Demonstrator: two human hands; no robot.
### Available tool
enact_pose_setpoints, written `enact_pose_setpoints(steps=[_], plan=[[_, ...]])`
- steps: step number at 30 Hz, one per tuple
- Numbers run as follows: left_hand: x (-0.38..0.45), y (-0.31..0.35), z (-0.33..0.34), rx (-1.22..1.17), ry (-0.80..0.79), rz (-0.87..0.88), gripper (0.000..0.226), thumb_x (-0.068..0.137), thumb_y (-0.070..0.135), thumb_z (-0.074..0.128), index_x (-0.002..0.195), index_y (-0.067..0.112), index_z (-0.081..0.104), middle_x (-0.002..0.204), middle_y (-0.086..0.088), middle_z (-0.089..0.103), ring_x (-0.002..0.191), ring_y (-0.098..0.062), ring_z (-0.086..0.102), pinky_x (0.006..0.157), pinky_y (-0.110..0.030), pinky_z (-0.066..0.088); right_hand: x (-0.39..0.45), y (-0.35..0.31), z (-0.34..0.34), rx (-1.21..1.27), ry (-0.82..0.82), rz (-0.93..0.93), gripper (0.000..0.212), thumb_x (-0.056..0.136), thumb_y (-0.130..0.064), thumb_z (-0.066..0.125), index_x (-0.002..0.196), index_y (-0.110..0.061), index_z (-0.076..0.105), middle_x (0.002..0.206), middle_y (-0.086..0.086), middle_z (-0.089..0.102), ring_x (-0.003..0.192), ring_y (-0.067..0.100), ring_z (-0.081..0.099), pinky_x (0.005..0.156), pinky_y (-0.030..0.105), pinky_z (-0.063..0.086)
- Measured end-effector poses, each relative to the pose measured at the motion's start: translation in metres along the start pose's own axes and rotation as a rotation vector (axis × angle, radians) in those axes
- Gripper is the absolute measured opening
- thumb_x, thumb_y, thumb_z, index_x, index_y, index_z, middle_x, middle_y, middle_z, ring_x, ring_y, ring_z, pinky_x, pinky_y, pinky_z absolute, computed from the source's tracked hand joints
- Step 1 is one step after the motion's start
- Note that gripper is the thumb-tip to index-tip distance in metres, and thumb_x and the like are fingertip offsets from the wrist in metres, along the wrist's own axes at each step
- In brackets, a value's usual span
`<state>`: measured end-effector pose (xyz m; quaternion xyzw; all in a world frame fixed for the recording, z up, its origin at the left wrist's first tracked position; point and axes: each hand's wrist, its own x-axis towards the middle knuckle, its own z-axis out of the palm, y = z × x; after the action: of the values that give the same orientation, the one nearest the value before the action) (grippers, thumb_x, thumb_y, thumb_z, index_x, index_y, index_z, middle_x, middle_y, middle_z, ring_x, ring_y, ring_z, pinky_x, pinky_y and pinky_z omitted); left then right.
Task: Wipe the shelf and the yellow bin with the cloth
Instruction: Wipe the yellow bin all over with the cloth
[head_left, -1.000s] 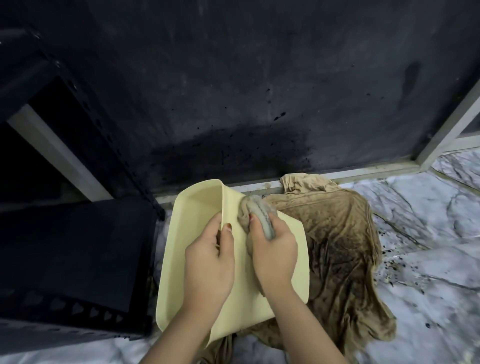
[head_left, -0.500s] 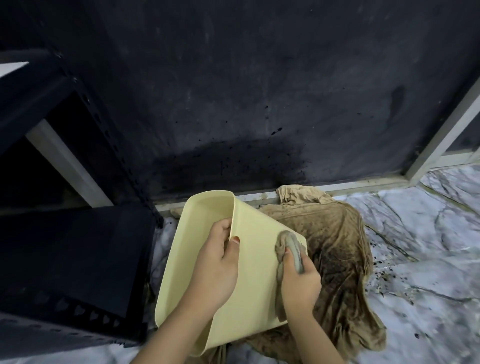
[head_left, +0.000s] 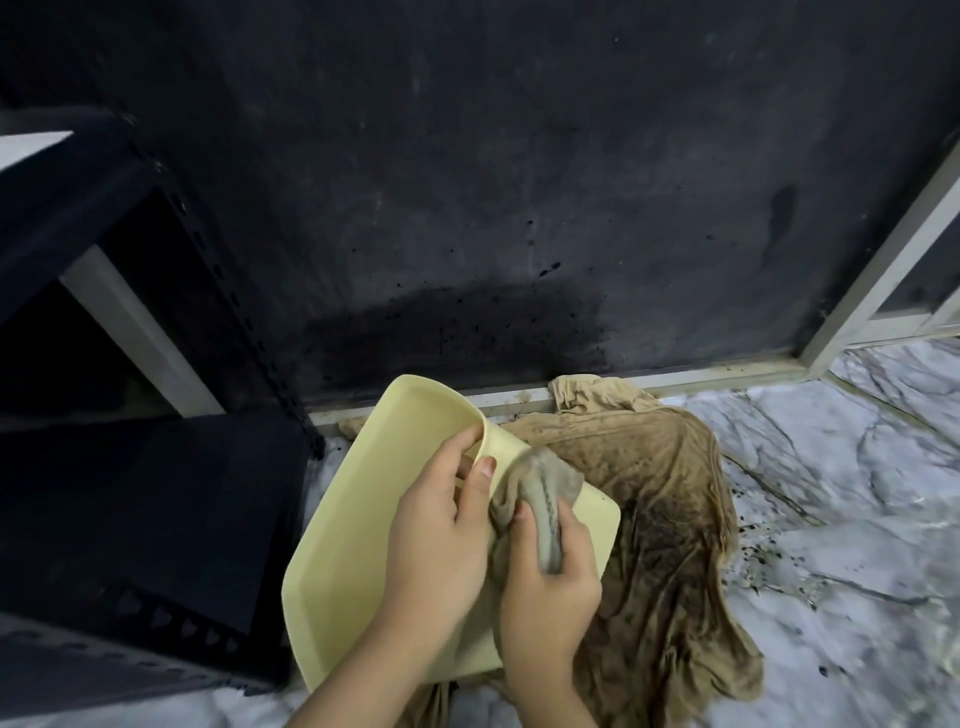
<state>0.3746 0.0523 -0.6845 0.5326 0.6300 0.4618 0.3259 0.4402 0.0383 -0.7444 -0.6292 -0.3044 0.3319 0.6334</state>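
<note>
The pale yellow bin (head_left: 358, 525) is tilted on its side above the floor, its opening facing left. My left hand (head_left: 441, 530) grips the bin's upper rim, thumb on the outer wall and fingers inside. A bunched grey cloth (head_left: 545, 499) is pressed against the bin's outer side wall by my right hand (head_left: 550, 587), which is closed around it. The black metal shelf (head_left: 135, 519) stands at the left, its lowest board next to the bin.
A large dirty brown rag (head_left: 670, 519) lies spread on the marble floor (head_left: 841, 519) under and to the right of the bin. Dark specks dot the floor near it. A black wall (head_left: 519, 182) with a pale skirting strip rises behind.
My right hand slid the cloth toward the bin's right edge half a second ago, then back left next to my left thumb. The bin stays held and tilted.
</note>
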Motion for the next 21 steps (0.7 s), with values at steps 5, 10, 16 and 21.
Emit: enact_pose_setpoints(steps=[5,10,16,21], plan=[[-0.001,-0.011,-0.003,0.021,0.038,-0.004,0.036,0.093,0.027,0.046,0.128,0.028,0.051,0.099,0.042,0.042,0.097,0.025,0.046,0.08,0.006,0.029,0.033,-0.014,0.0,-0.17,-0.165,-0.072,0.028,0.084,-0.028,0.063,0.11,-0.018,0.067,0.09,-0.013,0.063,0.1,0.016,0.058,0.088,0.026,0.043],[-0.002,-0.023,-0.01,-0.041,0.093,-0.011,0.037,0.092,0.024,0.047,0.129,0.022,0.052,0.103,0.04,0.044,0.092,0.037,0.04,0.078,0.01,0.028,0.063,0.001,-0.012,-0.293,-0.183,0.004,0.031,0.086,-0.028,0.06,0.113,-0.016,0.067,0.105,0.002,0.07,0.099,0.019,0.063,0.089,0.034,0.049],[-0.004,-0.028,-0.015,-0.069,0.097,-0.012,0.039,0.091,0.029,0.046,0.129,0.022,0.052,0.118,0.022,0.058,0.111,0.012,0.05,0.091,0.0,0.036,0.101,0.039,-0.032,-0.385,-0.131,0.174,0.044,0.085,-0.037,0.058,0.122,-0.013,0.062,0.107,0.012,0.071,0.097,0.028,0.064,0.082,0.036,0.051],[-0.005,-0.024,-0.015,-0.095,0.1,-0.03,0.034,0.09,0.03,0.047,0.123,0.033,0.051,0.113,0.035,0.05,0.106,0.027,0.043,0.086,0.006,0.033,0.123,0.055,-0.051,-0.412,-0.099,0.285,0.042,0.084,-0.039,0.058,0.113,-0.009,0.066,0.085,0.008,0.067,0.08,0.026,0.058,0.07,0.033,0.044]])
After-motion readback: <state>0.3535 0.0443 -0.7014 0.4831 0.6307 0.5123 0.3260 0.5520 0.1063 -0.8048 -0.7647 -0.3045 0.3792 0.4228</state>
